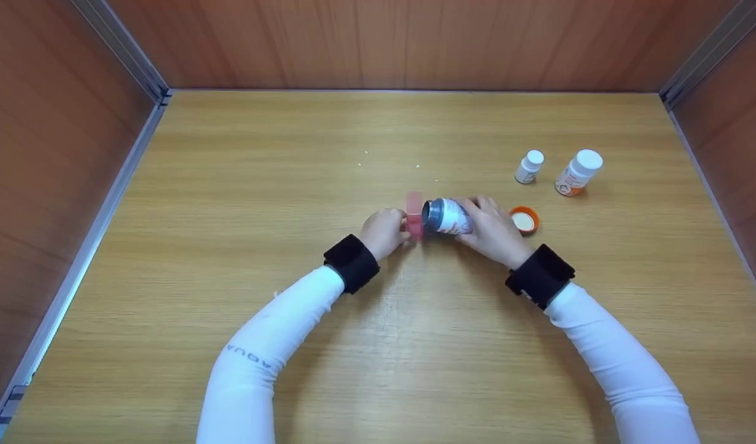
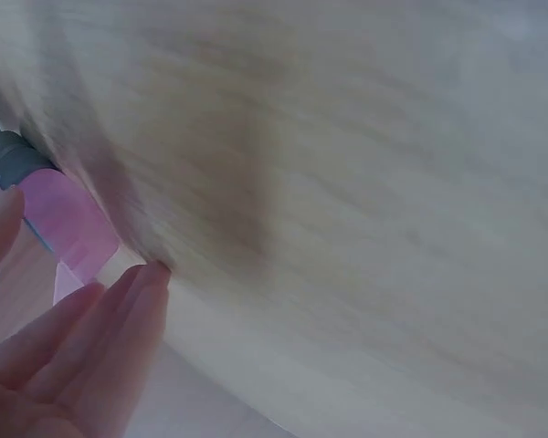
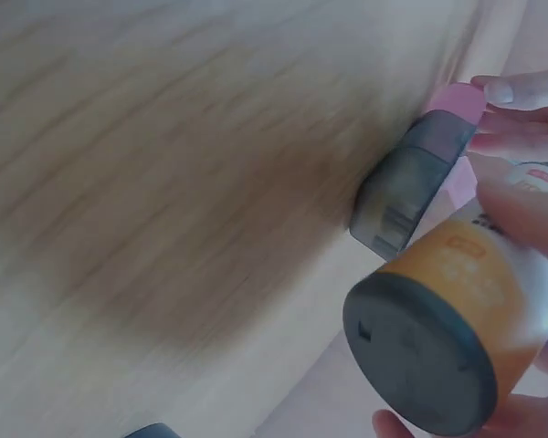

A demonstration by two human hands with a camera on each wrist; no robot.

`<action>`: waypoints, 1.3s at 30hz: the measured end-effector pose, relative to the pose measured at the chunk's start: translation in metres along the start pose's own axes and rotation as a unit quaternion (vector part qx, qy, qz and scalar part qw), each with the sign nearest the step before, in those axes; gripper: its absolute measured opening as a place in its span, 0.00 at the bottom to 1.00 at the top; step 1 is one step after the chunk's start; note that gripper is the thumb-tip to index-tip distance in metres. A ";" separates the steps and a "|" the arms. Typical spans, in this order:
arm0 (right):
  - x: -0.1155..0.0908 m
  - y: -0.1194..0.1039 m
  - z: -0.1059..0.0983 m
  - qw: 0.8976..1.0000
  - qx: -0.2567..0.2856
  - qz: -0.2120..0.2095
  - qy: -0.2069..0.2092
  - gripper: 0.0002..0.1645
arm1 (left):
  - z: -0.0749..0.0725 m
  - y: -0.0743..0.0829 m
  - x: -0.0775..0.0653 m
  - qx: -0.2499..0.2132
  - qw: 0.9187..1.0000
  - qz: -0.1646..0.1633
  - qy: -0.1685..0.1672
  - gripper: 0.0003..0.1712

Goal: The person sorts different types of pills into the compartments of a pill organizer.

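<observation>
My left hand (image 1: 384,233) grips a small pink translucent box (image 1: 414,216) at its left side, with thumb and fingertips at its edges. In the right wrist view, the box (image 3: 456,102) has a dark grey section beside the pink end. My right hand (image 1: 492,231) holds a dark pill bottle (image 1: 451,216) with a white-and-orange label, tipped onto its side. Its uncapped mouth points left, right at the box. From the right wrist, the bottle's dark base (image 3: 420,356) faces the camera. An orange cap (image 1: 525,220), white inside, lies just right of the right hand.
Behind the right hand stand a small white bottle (image 1: 530,166) and a larger white bottle (image 1: 579,172), both capped. Several tiny white bits (image 1: 417,166) are scattered on the wooden table (image 1: 261,154) beyond the box. Wood-look panels (image 1: 378,43) enclose the back and sides.
</observation>
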State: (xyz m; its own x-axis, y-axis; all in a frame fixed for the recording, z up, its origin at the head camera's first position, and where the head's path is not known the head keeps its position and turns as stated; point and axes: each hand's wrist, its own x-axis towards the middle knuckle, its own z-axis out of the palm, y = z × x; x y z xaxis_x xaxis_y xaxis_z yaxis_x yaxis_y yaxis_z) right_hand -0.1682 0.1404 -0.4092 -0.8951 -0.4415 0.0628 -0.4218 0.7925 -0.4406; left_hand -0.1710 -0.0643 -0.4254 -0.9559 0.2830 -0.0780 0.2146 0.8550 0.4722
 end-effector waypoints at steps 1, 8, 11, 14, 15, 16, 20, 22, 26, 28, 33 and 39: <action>0.001 -0.001 0.000 1.000 -0.009 0.002 -0.002 0.36 | 0.000 0.000 0.000 0.002 1.000 0.000 0.001 0.14; 0.006 -0.006 0.000 0.997 -0.070 -0.009 -0.001 0.35 | 0.001 -0.001 0.002 0.006 1.000 0.002 0.007 0.16; 0.007 -0.008 0.001 0.996 -0.088 -0.028 0.014 0.35 | 0.001 -0.001 0.002 0.011 1.000 0.004 0.005 0.15; 0.007 -0.009 0.003 0.993 -0.105 -0.048 0.033 0.34 | 0.000 -0.001 0.002 0.021 1.000 0.009 0.003 0.14; 0.008 -0.009 0.004 0.992 -0.111 -0.054 0.039 0.34 | 0.000 0.000 0.001 0.024 1.000 0.011 0.002 0.13; 0.008 -0.010 0.004 0.990 -0.117 -0.060 0.046 0.34 | 0.000 0.000 0.001 0.027 1.000 0.012 0.002 0.13; 0.009 -0.010 0.006 0.983 -0.145 -0.084 0.074 0.33 | -0.001 0.001 -0.001 0.039 0.999 0.021 0.009 0.15; 0.009 -0.010 0.007 0.980 -0.153 -0.091 0.083 0.33 | -0.001 0.000 -0.001 0.045 0.999 0.025 0.012 0.15; 0.010 -0.011 0.008 0.981 -0.152 -0.092 0.083 0.33 | 0.000 0.000 -0.001 0.048 0.998 0.024 0.012 0.15; 0.010 -0.011 0.008 0.980 -0.155 -0.094 0.082 0.32 | 0.000 0.000 -0.001 0.046 0.999 0.023 0.013 0.14; 0.012 -0.011 0.010 0.973 -0.177 -0.114 0.093 0.31 | 0.000 0.000 -0.001 0.050 0.998 0.024 0.017 0.13; 0.012 -0.011 0.011 0.962 -0.205 -0.139 0.118 0.31 | 0.001 -0.001 -0.001 0.049 0.998 0.025 0.026 0.11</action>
State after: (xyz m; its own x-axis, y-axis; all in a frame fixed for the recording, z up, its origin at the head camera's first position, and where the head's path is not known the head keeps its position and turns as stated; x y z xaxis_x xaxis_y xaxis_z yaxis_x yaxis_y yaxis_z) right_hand -0.1727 0.1214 -0.4137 -0.7265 -0.5914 0.3500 -0.6286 0.7777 0.0092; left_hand -0.1701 -0.0652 -0.4266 -0.9519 0.3063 -0.0101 0.2789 0.8795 0.3857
